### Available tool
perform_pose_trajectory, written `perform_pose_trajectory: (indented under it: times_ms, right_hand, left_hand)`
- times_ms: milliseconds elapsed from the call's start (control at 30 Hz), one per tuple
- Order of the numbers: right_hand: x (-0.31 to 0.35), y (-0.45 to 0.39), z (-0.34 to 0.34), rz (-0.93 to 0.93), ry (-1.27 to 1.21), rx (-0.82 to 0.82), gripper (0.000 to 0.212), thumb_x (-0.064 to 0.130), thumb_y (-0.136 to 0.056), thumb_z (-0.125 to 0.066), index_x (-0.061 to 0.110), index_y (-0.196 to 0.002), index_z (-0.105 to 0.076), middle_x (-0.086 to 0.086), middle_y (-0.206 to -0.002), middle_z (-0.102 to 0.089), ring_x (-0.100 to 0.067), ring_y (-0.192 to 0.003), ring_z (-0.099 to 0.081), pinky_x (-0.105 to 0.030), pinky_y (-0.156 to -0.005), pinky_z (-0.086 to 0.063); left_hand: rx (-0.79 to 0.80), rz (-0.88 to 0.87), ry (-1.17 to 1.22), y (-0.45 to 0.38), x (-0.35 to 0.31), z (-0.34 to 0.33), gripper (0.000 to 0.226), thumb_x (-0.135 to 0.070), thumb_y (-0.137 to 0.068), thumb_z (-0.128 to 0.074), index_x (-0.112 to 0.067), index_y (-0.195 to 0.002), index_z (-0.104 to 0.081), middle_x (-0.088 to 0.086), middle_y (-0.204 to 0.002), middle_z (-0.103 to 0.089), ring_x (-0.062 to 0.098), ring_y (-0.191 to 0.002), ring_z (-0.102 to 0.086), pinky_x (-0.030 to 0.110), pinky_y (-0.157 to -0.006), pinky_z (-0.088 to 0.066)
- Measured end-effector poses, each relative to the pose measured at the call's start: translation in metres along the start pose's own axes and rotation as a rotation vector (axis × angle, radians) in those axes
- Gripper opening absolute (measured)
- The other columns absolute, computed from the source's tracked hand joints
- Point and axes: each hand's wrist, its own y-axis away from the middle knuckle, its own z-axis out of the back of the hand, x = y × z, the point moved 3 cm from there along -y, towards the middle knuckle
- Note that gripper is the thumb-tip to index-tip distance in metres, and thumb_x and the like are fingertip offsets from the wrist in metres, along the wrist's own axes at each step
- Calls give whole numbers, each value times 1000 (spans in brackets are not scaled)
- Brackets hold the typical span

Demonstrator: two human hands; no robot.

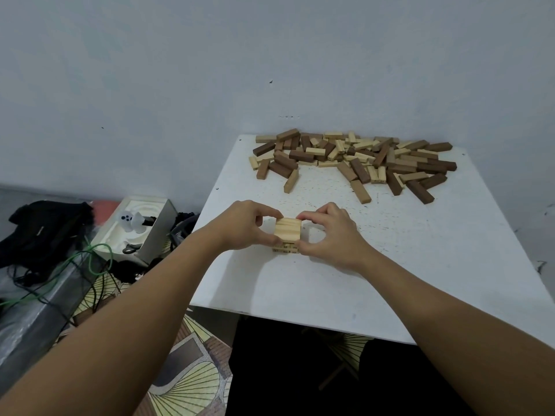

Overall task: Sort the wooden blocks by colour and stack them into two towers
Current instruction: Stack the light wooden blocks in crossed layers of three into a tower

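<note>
A short tower of light wooden blocks stands near the middle of the white table. My left hand grips its left side, thumb at the near corner and fingers at the far corner. My right hand grips its right side the same way. A mixed pile of light and dark blocks lies spread along the table's far edge by the wall.
Left of the table, on the floor, an open white box holds small items. Black bags and green cables lie beside it. A grey wall stands right behind the table. The floor has a patterned mat.
</note>
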Motion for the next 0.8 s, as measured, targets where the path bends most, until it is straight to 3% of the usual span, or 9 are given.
perform_pose_trajectory:
  times_ms: [200,433,667,800]
  right_hand:
    - [-2,1,-2,-18,-1,32,57,67,-63,-63,54,-118,-61,19,-106,-41,-8,-109,-39,-44,-104,-40]
    - [-6,1,-5,-17,0,53,54,60,-71,-74,53,-123,-58,19,-109,-41,-8,-112,-40,-46,-104,-41]
    - [-9,3,-5,-18,-23,69,70,70,-67,-69,54,-133,-52,21,-114,-41,-9,-118,-42,-46,-107,-42]
    - [-14,7,-7,-28,-42,61,76,64,-74,-76,55,-142,-44,20,-118,-42,-7,-118,-42,-45,-108,-42]
  left_hand:
    - [2,7,10,1,4,-3,56,-43,-80,-87,-36,-133,-68,-11,-76,-40,9,-65,-41,18,-55,-28]
    - [20,14,41,2,7,-6,60,-41,-83,-86,-32,-138,-65,-14,-73,-41,9,-65,-41,15,-52,-30]
    - [-12,44,161,3,22,-9,74,-43,-76,-91,-39,-143,-60,-8,-69,-44,9,-61,-39,22,-57,-30]
    - [-31,72,257,5,31,-10,74,-40,-70,-95,-40,-137,-64,-5,-71,-44,7,-61,-40,30,-64,-32]
